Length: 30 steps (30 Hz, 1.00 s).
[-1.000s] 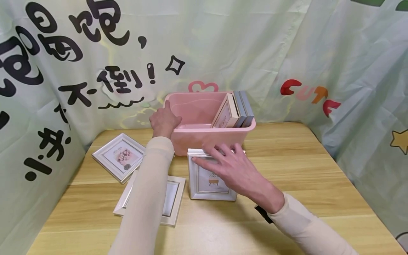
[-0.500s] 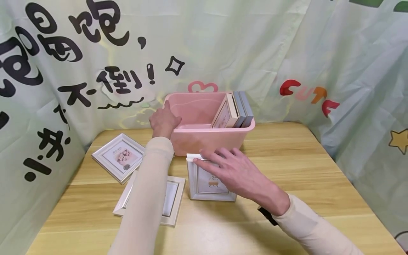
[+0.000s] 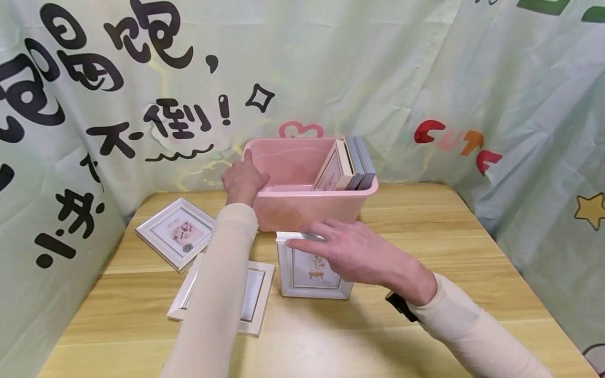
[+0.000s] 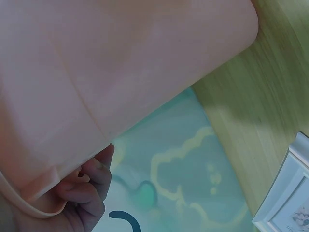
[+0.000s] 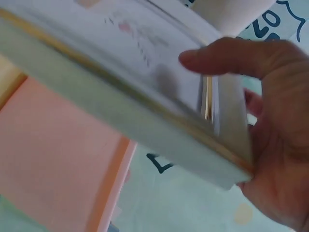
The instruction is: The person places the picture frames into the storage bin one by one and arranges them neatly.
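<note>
In the head view, my left hand [image 3: 243,181] grips the left end of a pink plastic bin [image 3: 307,207]. The left wrist view shows its fingers [image 4: 87,193] curled under the bin's rim. My right hand [image 3: 354,249] holds a white picture frame [image 3: 290,286] by its top edge, thumb across the front and the other fingers behind. This frame stands nearly upright in front of the bin and has a plant print. Inside the bin, at its right end, lean a cream picture frame [image 3: 333,170] and two blue-grey frames [image 3: 361,163].
On the wooden table [image 3: 425,231], left of the bin, lies a silver-white frame [image 3: 165,247] with a flower print. Nearer, cream-white frames [image 3: 257,310] lie partly hidden under my left forearm. A printed cloth [image 3: 368,63] hangs behind and along both sides.
The held frame's top edge has come lower in the head view while its bottom edge stays put. My right hand's fingers have dropped behind it. The left hand has not moved.
</note>
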Tool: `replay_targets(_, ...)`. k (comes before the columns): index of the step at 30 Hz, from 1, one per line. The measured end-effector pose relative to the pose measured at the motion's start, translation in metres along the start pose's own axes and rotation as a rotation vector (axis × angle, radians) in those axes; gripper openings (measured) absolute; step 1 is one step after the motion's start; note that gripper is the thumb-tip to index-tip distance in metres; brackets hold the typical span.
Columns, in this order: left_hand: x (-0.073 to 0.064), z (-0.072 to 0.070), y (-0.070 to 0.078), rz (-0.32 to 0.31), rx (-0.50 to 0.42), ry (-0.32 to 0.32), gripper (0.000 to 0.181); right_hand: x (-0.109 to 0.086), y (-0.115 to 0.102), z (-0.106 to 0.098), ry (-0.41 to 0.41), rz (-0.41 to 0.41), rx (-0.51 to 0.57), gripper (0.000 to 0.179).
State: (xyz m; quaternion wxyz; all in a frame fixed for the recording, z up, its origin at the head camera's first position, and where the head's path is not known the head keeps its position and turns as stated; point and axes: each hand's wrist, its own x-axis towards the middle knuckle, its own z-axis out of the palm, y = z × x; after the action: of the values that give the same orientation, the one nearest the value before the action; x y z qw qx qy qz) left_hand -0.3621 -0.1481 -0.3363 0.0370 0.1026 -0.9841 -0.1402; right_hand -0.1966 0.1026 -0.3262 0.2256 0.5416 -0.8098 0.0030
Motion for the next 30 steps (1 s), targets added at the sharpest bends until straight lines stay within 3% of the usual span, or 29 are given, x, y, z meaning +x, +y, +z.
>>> replay_targets(7,0.000,0.000,0.000,0.001,0.006,-0.006,0.084,0.006,0.008,0.000,0.002,-0.055,0.147,0.066)
replay_targets(13,0.000,0.000,-0.001,-0.001,0.008,-0.012,0.084,0.008,0.007,-0.001,0.001,-0.073,0.175,0.067)
replay_targets(23,-0.001,-0.001,0.000,-0.001,0.008,-0.013,0.084,0.009,0.003,-0.013,-0.039,0.010,0.172,0.066)
replay_targets(30,0.000,0.000,-0.001,0.001,0.014,-0.011,0.083,0.007,0.007,-0.023,-0.039,0.052,0.265,0.068)
